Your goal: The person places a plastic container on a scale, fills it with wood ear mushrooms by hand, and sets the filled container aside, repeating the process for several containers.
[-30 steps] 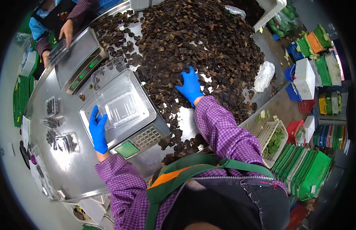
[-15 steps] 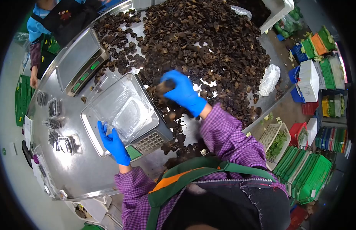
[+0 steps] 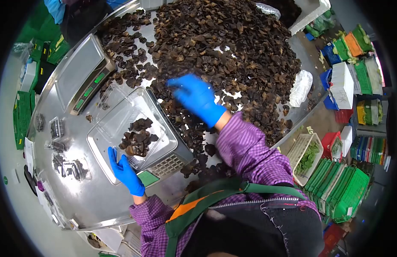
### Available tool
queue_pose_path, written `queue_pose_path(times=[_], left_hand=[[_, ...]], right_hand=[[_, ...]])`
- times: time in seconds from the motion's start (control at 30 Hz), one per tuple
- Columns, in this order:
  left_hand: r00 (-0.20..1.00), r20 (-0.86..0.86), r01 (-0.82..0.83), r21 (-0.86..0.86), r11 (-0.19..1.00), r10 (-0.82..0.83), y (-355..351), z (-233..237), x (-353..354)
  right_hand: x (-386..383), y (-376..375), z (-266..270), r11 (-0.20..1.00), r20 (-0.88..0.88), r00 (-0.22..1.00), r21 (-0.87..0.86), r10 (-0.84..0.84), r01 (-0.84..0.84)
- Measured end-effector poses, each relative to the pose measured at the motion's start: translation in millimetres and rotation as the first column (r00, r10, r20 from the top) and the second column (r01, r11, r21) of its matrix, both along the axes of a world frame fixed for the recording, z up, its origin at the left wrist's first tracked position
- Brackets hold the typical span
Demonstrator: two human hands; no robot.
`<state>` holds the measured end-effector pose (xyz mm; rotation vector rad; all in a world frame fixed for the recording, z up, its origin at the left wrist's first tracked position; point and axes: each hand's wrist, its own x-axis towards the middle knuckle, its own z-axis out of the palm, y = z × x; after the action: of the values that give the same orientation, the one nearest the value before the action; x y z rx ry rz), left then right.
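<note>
A clear plastic clamshell box [image 3: 154,147] lies open on the weighing scale [image 3: 169,168], with a small heap of dark wood ear mushrooms [image 3: 138,139] inside. My left hand [image 3: 128,174], in a blue glove, is at the box's near-left edge, thumb and fingers apart; whether it touches the plastic is hard to see. Over the near-left side of a large wood ear pile [image 3: 232,38] hovers my right hand [image 3: 196,97], also gloved in blue. Its fingers are stretched out and somewhat blurred, and nothing shows in them.
A second scale [image 3: 81,64] stands at the back left. Several filled clear packs [image 3: 57,127] lie on the metal table's left side. A clear plastic bag [image 3: 301,88] rests near the right edge. Beyond the table are green crates [image 3: 350,195] and a person [image 3: 85,19].
Wood ear mushrooms that my right hand held now lie in the clamshell box. That hand appears empty over the pile. The other person's hand has left the view at the table's edge.
</note>
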<state>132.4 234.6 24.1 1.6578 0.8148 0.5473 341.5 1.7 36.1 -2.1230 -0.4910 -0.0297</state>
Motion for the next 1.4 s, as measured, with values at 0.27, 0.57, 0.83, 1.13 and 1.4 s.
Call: queue_pose_path(times=[0.27, 0.57, 0.83, 1.13, 1.4], left_hand=[[1.0, -0.009, 0.012, 0.052, 0.999, -0.011, -1.6, -1.0, -3.4], [0.988, -0.059, -0.133, 0.132, 0.982, 0.142, -28.0, 21.2, -53.8], [0.983, -0.039, -0.175, 0.124, 0.977, 0.181, -55.5, -3.4, -109.1], [0.916, -0.313, -0.037, 0.554, 0.832, 0.25, -74.3, -113.1, -223.1], [0.909, -0.318, 0.03, 0.693, 0.72, 0.268, -99.5, -149.9, -206.9]], right_hand=[[90.7, -88.5, -116.3, 0.825, 0.109, 0.924, -0.42, -0.366, 0.377], [95.0, -96.1, -118.4, 0.875, 0.034, 0.943, -0.365, -0.33, 0.319], [108.9, -95.5, -142.0, 0.923, -0.026, 0.935, -0.171, -0.355, 0.345], [37.9, -211.3, -79.4, 0.743, -0.473, 0.881, 0.584, -0.016, 0.327], [-3.7, -454.5, -93.9, 0.447, -0.229, 0.614, 0.504, -0.755, 0.739]])
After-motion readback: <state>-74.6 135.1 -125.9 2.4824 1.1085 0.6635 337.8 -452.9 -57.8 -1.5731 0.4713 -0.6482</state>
